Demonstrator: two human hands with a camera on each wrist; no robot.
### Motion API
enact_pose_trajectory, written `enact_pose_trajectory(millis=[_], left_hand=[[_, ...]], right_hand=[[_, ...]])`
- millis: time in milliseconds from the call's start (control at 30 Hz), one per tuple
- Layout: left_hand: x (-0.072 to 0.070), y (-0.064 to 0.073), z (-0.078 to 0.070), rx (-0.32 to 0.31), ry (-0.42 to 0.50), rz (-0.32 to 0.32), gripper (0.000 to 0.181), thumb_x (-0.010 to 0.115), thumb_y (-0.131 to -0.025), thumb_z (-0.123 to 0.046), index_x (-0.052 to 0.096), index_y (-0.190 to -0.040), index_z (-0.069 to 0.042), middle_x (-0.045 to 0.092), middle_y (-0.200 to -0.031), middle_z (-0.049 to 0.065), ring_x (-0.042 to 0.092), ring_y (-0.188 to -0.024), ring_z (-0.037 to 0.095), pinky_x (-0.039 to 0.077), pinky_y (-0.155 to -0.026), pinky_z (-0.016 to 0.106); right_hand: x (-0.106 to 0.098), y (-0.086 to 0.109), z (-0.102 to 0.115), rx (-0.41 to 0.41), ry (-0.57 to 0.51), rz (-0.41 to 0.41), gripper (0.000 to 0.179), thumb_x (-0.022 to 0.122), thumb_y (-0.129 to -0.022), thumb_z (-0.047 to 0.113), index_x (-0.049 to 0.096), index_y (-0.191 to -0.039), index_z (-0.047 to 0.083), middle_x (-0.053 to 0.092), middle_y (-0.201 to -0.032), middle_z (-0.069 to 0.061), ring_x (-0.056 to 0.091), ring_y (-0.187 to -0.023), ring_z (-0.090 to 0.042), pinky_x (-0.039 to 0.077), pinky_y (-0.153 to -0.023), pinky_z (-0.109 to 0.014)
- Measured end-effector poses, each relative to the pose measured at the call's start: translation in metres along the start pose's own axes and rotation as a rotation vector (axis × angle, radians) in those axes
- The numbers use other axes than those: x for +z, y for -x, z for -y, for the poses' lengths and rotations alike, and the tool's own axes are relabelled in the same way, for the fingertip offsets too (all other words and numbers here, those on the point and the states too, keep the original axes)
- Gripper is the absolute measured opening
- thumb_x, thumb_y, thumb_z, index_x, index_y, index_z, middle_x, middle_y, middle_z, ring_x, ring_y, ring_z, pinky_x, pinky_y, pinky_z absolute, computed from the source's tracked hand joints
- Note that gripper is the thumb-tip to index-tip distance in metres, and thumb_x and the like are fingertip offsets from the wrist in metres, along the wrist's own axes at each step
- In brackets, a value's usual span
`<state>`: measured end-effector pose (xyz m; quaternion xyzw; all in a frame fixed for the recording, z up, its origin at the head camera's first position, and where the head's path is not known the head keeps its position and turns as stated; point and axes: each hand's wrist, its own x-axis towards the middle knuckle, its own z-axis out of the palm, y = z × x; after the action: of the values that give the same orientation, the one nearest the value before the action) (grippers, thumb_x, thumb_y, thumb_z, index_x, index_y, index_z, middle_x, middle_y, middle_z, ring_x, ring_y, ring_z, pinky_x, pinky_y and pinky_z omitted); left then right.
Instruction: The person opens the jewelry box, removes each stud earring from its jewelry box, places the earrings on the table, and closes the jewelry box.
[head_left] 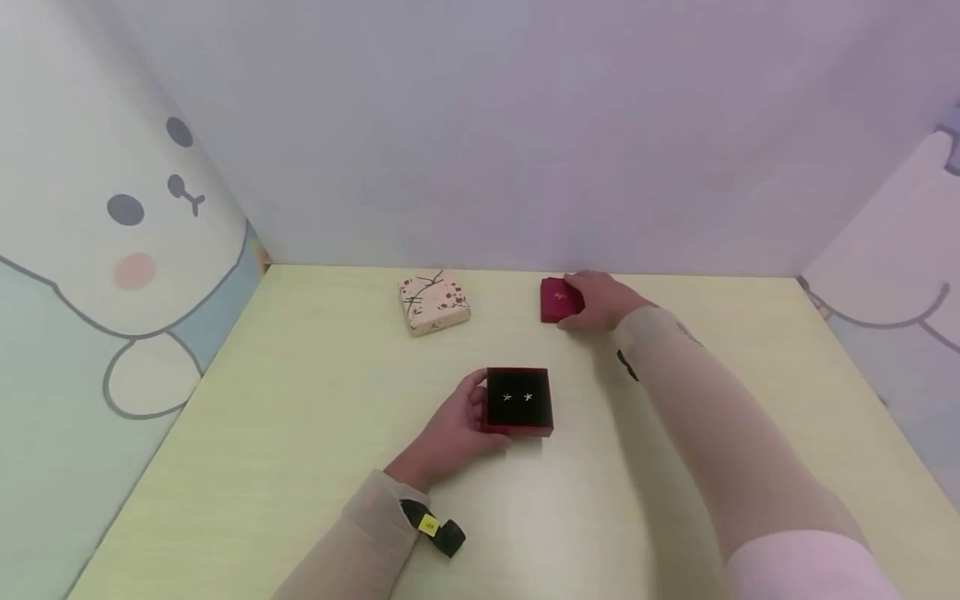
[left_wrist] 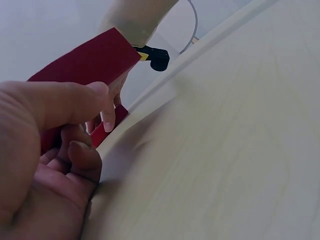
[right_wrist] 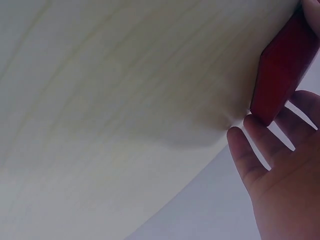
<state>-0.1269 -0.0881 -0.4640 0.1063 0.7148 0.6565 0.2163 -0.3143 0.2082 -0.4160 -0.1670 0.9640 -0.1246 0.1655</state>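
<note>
In the head view, my left hand [head_left: 453, 437] holds a red jewelry box [head_left: 525, 432] by its left side, thumb along the near edge. The box has no lid on it, and its black insert [head_left: 517, 379] carries two small silvery star-shaped earrings [head_left: 528, 397]. From the left wrist, the red side of the box [left_wrist: 85, 62] shows raised over the tabletop. Farther back, my right hand [head_left: 606, 302] grips a red box lid [head_left: 553, 313] with a gold mark, thumb at the near edge and fingers at the far one. Part of the lid is hidden under that hand.
A pale pink box [head_left: 437, 304] with a branch-and-blossom print lies left of the red lid, near the back edge of the light wooden table [head_left: 300, 375]. Behind the table rises a plain pale wall [head_left: 480, 133]. Cartoon-printed panels [head_left: 150, 225] flank both sides.
</note>
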Motion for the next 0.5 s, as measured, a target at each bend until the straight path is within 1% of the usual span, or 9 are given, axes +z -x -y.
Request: enact_pose_trajectory(millis=[133, 300, 500], left_hand=[[0.0015, -0.0002, 0.0025, -0.005, -0.009, 0.000, 0.104, 0.088, -0.081, -0.004, 0.024, -0.161, -0.019, 0.062, -0.133, 0.005, 0.063, -0.118, 0.023, 0.052, -0.101, 0.040], [0.0017, 0.0000, 0.0014, -0.011, -0.009, -0.002, 0.104, 0.088, -0.081, -0.005, 0.024, -0.161, -0.021, 0.062, -0.133, 0.003, 0.063, -0.119, 0.022, 0.052, -0.102, 0.040], [0.0019, 0.0003, -0.0014, -0.003, -0.016, -0.009, 0.103, 0.087, -0.081, -0.004, 0.025, -0.161, -0.020, 0.062, -0.133, 0.004, 0.063, -0.119, 0.022, 0.051, -0.103, 0.041]], right_hand=[[0.0025, 0.0002, -0.0015, 0.021, -0.014, 0.009, 0.095, 0.077, -0.089, 0.044, 0.028, -0.163, 0.012, 0.031, -0.162, -0.015, 0.031, -0.144, -0.039, 0.042, -0.108, -0.058], [0.0022, 0.0008, -0.0011, 0.025, -0.018, 0.005, 0.095, 0.077, -0.088, 0.045, 0.029, -0.163, 0.012, 0.031, -0.162, -0.015, 0.030, -0.144, -0.039, 0.042, -0.108, -0.059], [-0.0045, 0.0056, 0.0032, 0.034, -0.013, -0.008, 0.098, 0.080, -0.085, 0.045, 0.030, -0.162, 0.012, 0.032, -0.161, -0.015, 0.031, -0.143, -0.040, 0.046, -0.103, -0.060]])
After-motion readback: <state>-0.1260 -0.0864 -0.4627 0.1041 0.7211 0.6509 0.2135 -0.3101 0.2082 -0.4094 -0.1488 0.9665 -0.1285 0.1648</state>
